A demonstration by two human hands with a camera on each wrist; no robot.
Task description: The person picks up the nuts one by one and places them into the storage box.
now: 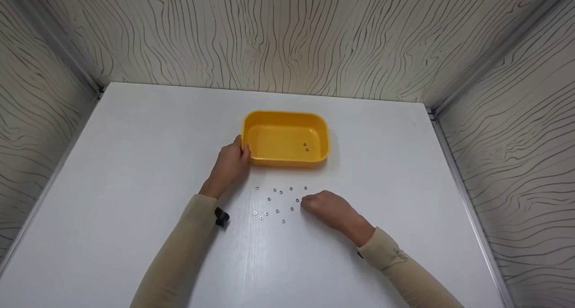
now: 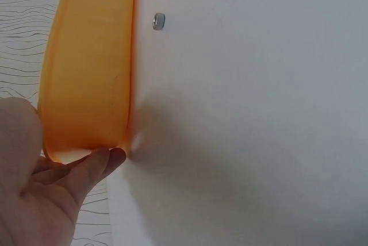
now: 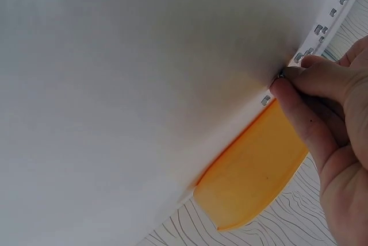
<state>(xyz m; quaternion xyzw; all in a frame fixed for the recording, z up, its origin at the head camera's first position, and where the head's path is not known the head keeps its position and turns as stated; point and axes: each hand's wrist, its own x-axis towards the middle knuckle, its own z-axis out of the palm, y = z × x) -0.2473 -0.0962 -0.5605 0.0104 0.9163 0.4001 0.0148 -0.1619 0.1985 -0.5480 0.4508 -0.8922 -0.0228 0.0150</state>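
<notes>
A yellow plastic bin (image 1: 287,160) stands on the white table, with two small metal nuts (image 1: 306,147) lying inside near its right end. My left hand (image 1: 230,166) grips the bin's left front corner; in the left wrist view its fingers (image 2: 95,168) lie against the bin's end wall. Several loose nuts (image 1: 277,211) are scattered on the table in front of the bin. At the right side of these nuts is my right hand (image 1: 330,209). In the right wrist view its thumb and forefinger pinch a nut (image 3: 280,75), mostly covered by the fingertips.
The white table (image 1: 386,164) meets a wood-grain patterned back wall (image 1: 287,38) and similar side walls. A dark strap piece (image 1: 221,217) shows at the left sleeve's cuff. One nut (image 2: 159,21) lies close to the bin's front wall.
</notes>
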